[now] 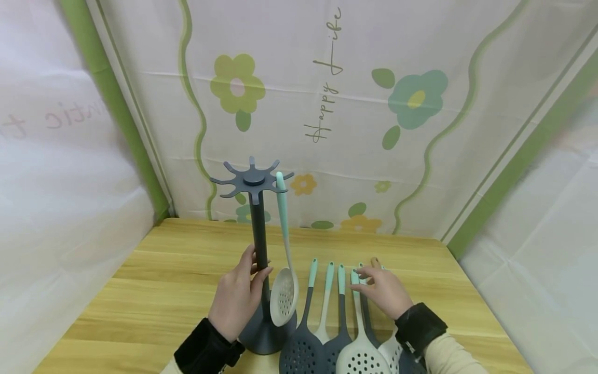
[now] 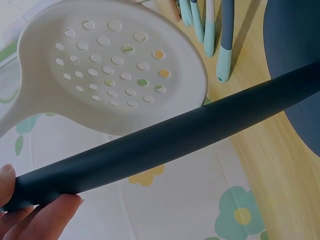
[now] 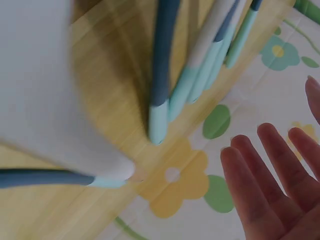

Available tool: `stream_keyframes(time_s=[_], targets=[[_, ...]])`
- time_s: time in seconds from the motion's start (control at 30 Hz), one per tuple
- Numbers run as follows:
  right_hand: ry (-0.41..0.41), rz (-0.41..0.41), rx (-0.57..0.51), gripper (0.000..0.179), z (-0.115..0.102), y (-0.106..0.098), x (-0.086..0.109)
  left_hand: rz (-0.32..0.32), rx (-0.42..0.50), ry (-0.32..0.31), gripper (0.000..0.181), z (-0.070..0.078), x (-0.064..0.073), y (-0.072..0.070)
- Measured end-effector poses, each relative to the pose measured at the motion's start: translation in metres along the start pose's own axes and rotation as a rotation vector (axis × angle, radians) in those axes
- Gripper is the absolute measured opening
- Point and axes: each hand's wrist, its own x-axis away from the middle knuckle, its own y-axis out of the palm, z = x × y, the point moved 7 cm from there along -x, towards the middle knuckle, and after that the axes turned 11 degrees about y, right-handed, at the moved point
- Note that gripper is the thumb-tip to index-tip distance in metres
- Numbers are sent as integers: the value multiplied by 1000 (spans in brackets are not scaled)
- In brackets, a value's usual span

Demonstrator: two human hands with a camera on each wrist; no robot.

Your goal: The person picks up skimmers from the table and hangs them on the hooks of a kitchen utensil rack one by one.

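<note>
My left hand (image 1: 235, 298) grips the pole of a dark grey utensil stand (image 1: 258, 226), fingers and thumb around it. From one hook of the stand's top hangs a cream perforated skimmer (image 1: 283, 298) with a mint handle. Its holed bowl shows close up in the left wrist view, beside the pole (image 2: 165, 139). My right hand (image 1: 385, 291) hovers over the mint handle ends of utensils lying on the table, holding nothing. Its fingers (image 3: 245, 185) look extended and apart in the right wrist view. Below it lie a cream perforated turner (image 1: 362, 356) and a dark perforated one (image 1: 303, 350).
Several more dark and cream utensils lie in a row on the wooden table (image 1: 154, 291), a dark-handled one (image 1: 342, 306) among them. A wooden tip (image 1: 375, 263) pokes out behind my right hand. A flower-printed cloth (image 1: 280, 119) hangs behind the table.
</note>
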Motion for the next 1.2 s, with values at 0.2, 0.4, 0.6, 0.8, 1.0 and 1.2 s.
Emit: stream_keyframes(time_s=[0.2,0.4,0.6,0.8,1.0,1.2], targets=[[26,-17,14,56,17,-5,0,11,0,9,38,0,0,0],[63,-24,29,64,29,-9,-2,17,4,17,38,1,0,0],[85,-28,57,72,39,-12,-2,16,-3,19,38,0,0,0],[104,-67,86,65,49,-15,-1,16,-8,25,40,1,0,-1],[137,-95,86,68,61,-21,0,17,4,20,39,1,0,-1],[173,-115,68,70,73,-25,-2,19,13,17,40,1,-1,-2]])
